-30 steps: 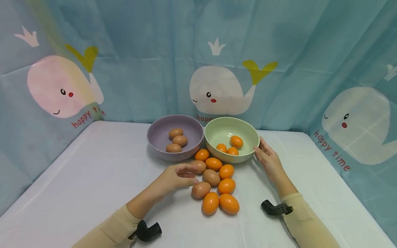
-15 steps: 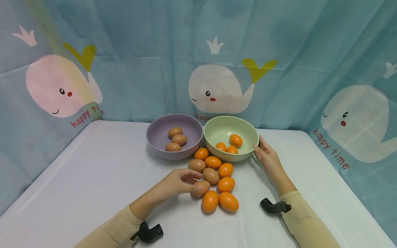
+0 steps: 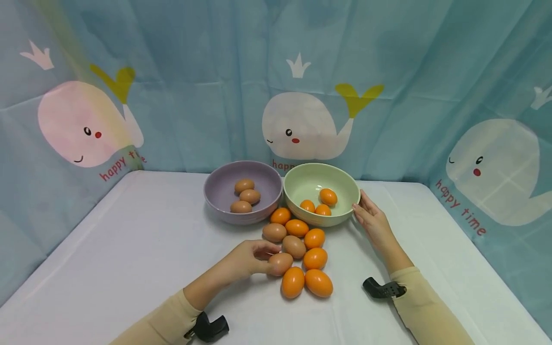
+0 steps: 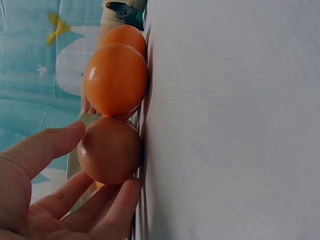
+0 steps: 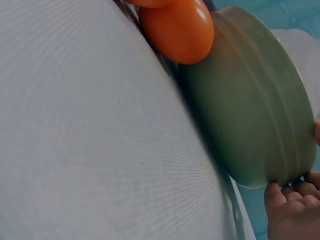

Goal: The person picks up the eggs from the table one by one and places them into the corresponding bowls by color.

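My left hand (image 3: 241, 262) is at the nearest brown egg (image 3: 280, 264) on the table. In the left wrist view, the thumb lies against one side of this egg (image 4: 110, 150) and the curved fingers against the other; the egg still touches the row. My right hand (image 3: 376, 226) rests against the right side of the green bowl (image 3: 297, 179), its fairly straight fingers and thumb on the outer wall near the rim. In the right wrist view, fingertips touch the green bowl (image 5: 240, 100) from below. Three orange eggs (image 3: 328, 197) lie inside the bowl.
A purple bowl (image 3: 220, 182) with three brown eggs (image 3: 244, 186) stands left of the green one, touching or nearly so. Before them, two more brown eggs (image 3: 294, 247) and several orange eggs (image 3: 315, 259) sit clustered on the white tablecloth (image 3: 146, 239). A whale-print curtain (image 3: 194, 120) hangs behind.
My left hand has come down from over the brown eggs to the nearest one, its thumb and fingers now around it. The right hand stays at the green bowl.
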`<state>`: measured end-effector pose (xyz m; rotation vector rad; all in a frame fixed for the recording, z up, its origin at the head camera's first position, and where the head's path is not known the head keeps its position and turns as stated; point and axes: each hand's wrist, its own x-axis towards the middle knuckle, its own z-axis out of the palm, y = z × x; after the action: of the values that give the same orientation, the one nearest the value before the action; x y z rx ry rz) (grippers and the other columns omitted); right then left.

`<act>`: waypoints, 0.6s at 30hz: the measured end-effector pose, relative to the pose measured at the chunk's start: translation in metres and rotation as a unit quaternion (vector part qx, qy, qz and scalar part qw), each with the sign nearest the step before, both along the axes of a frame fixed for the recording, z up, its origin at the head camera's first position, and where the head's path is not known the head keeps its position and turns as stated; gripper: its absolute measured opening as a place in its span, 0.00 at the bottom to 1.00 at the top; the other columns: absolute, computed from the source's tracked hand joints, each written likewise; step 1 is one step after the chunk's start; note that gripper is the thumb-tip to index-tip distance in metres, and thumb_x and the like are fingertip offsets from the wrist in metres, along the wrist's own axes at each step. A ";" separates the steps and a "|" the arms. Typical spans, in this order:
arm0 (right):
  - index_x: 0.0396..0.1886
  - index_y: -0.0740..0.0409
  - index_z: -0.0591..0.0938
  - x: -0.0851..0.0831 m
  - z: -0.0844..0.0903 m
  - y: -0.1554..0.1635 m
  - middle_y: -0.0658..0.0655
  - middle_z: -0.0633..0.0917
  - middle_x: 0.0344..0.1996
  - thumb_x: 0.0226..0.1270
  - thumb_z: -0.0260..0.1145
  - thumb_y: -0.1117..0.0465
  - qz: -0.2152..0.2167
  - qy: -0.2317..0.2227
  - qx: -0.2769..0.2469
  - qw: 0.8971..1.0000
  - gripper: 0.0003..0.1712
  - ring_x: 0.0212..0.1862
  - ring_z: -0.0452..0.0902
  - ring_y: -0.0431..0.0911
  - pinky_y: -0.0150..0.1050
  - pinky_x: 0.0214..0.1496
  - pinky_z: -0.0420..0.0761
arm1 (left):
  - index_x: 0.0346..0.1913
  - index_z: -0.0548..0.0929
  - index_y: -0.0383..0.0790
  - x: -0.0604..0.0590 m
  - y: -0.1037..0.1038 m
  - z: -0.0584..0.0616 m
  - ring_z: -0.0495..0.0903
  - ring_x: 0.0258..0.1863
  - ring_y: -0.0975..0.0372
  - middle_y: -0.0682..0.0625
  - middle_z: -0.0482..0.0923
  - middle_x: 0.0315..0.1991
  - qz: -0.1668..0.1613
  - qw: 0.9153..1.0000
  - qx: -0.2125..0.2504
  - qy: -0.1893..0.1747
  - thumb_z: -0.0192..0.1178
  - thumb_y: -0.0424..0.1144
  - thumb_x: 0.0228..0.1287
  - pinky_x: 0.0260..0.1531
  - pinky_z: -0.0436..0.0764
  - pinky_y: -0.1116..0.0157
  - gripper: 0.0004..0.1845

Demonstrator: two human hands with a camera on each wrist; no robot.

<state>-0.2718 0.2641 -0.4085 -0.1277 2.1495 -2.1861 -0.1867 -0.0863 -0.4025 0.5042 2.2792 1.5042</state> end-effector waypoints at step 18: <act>0.81 0.55 0.40 0.002 0.002 -0.001 0.52 0.39 0.81 0.79 0.54 0.57 0.002 -0.001 0.004 1.000 0.43 0.82 0.36 0.47 0.39 0.78 0.52 | 0.55 0.84 0.37 0.000 -0.001 -0.002 0.83 0.49 0.60 0.44 0.84 0.53 0.009 1.000 0.016 -0.019 0.72 0.38 0.56 0.46 0.81 0.68 0.23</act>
<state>-0.2697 0.2630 -0.4070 -0.1282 2.1555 -2.1733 -0.1863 -0.0872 -0.4047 0.4605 2.2408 1.5476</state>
